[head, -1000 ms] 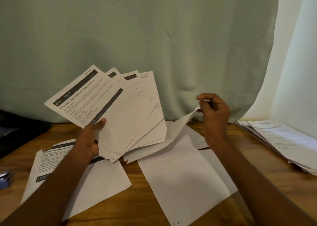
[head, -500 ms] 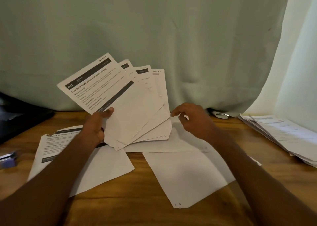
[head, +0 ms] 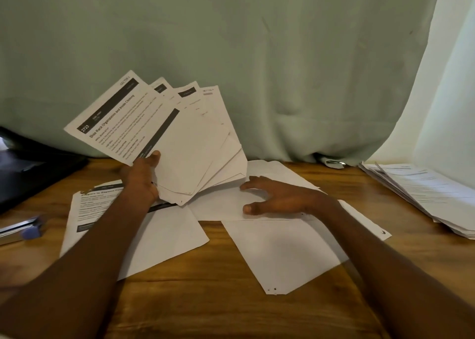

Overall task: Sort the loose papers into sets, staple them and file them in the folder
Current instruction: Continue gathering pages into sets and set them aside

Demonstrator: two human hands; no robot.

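My left hand [head: 142,179] grips a fan of several printed sheets [head: 164,133] held up above the wooden table [head: 231,308]; the front sheet has black bars and a heading. My right hand [head: 277,197] lies palm down, fingers spread, on a blank sheet [head: 223,207] on the table. Two more sheets lie flat: a printed page [head: 97,207] under my left forearm and a face-down sheet [head: 282,251] with a stapled corner near the front. A stapler [head: 20,232] with a blue end sits at the left edge.
A thick pile of papers [head: 424,192] lies at the right edge of the table. A dark folder-like object [head: 30,169] sits at the back left. A pale green curtain [head: 257,55] hangs right behind the table.
My right hand let go of the sheet it was lifting by a corner; the sheet dropped flat and the hand came down onto it, fingers spreading. The fan in my left hand stayed up.
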